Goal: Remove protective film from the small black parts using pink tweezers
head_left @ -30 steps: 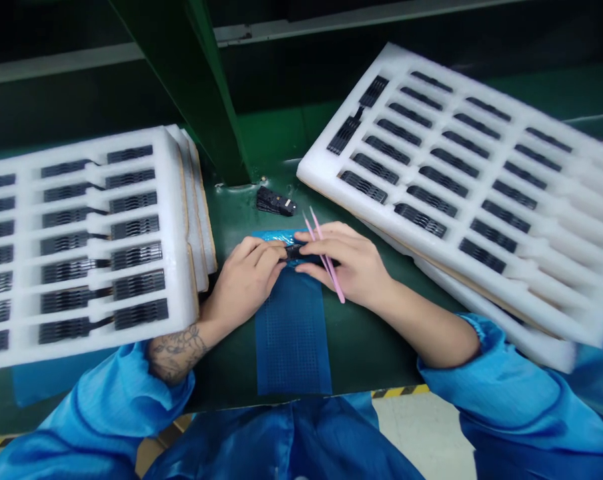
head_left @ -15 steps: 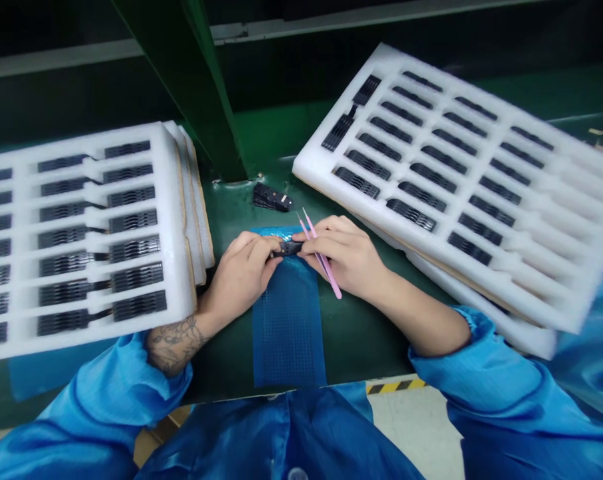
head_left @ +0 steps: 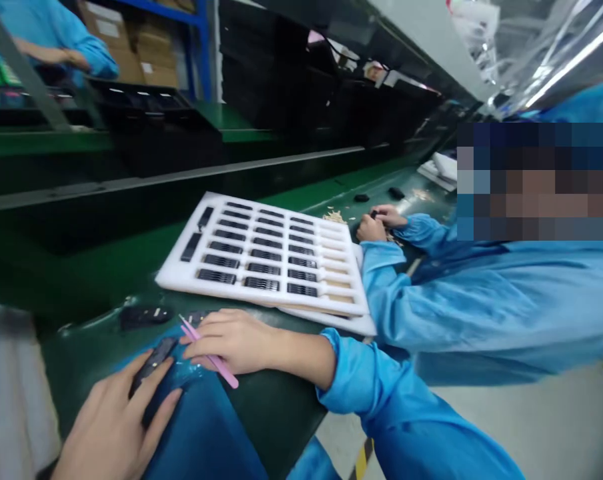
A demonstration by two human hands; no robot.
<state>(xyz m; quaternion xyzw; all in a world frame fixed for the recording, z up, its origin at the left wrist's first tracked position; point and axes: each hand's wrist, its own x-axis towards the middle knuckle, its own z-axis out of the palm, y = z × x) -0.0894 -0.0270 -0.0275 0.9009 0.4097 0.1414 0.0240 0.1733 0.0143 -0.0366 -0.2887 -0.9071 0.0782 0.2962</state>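
My left hand point(head_left: 111, 427) is low at the left, its fingers closed on a small black part point(head_left: 154, 363) that rests over a blue perforated sheet point(head_left: 201, 427). To its right, my right hand point(head_left: 231, 343) lies on the green bench, holding pink tweezers point(head_left: 216, 363) with its fingertips next to the black part. A second black part point(head_left: 144, 315) lies loose on the bench just behind my hands.
A white foam tray point(head_left: 181, 279) with rows of black parts sits behind my right hand. To the right, a co-worker in a blue smock point(head_left: 481, 293) works with both hands point(head_left: 379, 223) at the bench. Another person's sleeve point(head_left: 56, 47) shows far back left.
The view has swung up and to the right, bringing the co-worker and the far bench into sight. My hands stay together at the black part over the blue sheet.
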